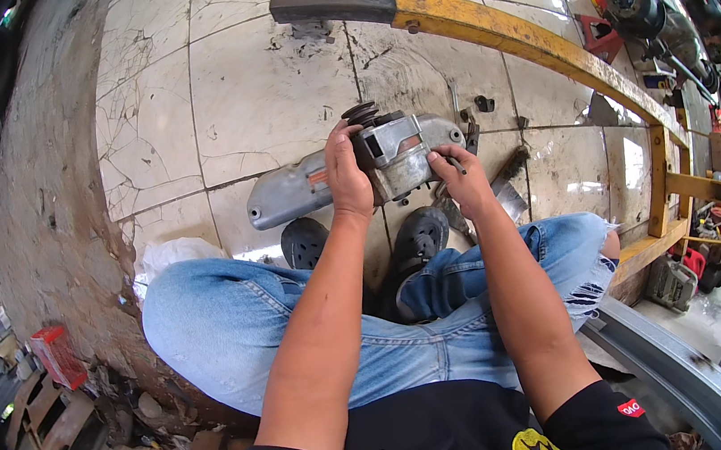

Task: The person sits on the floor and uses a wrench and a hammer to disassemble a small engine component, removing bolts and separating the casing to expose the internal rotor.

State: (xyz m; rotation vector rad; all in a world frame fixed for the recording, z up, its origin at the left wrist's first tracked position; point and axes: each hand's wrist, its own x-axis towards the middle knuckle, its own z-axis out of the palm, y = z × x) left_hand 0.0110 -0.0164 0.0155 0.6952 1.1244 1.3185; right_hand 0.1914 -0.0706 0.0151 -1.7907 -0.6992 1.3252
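Observation:
Between my hands is a grey metal unit (399,159) with a dark grooved pulley (360,114) on its far end, something like an alternator. It rests on or against a long silver metal cover (285,200) lying on the floor; their exact contact is hidden. My left hand (347,177) is closed against the unit's left side, fingers pointing up beside the pulley. At its right side, my right hand (465,183) has its fingers curled against the housing. A short dark rod (459,166) shows at those fingers; whether it is loose or part of the unit I cannot tell.
A brush (512,164) and a flat scraper-like blade (510,200) lie right of my shoes. Beyond them are a thin wrench (454,97) and small dark parts (484,104). A yellow steel frame (517,35) arches over the far right. White plastic (179,253) lies by my left knee.

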